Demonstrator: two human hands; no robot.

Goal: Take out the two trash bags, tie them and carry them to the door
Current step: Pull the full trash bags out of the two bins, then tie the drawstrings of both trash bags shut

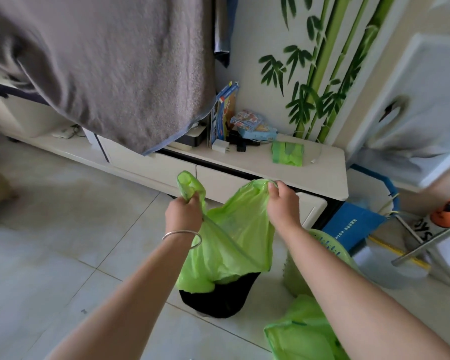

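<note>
Trash bag (pixel 234 240), green and thin-walled, hangs between your two hands with its lower end inside the black bin (pixel 218 298) on the floor tiles. Nearest you, at the lower right, a second green bag (pixel 304 336) lies on the floor, partly hidden behind your right forearm; whether it is tied cannot be determined. Just beyond it stands a pale green basket (pixel 322 245); its contents are hidden.

Your left hand (pixel 183 213) is closed in a fist around the left handle loop of the bag. Your right hand (pixel 281 203) is closed, pinching the right handle loop at the rim. The bag mouth is stretched between them.

Step in hand, as judged: lifting the liner clear of the bin before tying. The next move calls for raising both handles together until the bag bottom clears the rim, then bringing the loops across each other for the knot. The bag contents are not visible through the film.

Farther off, a folded stack of spare green bags (pixel 287 153) rests on the low white cabinet (pixel 330 172).
</note>
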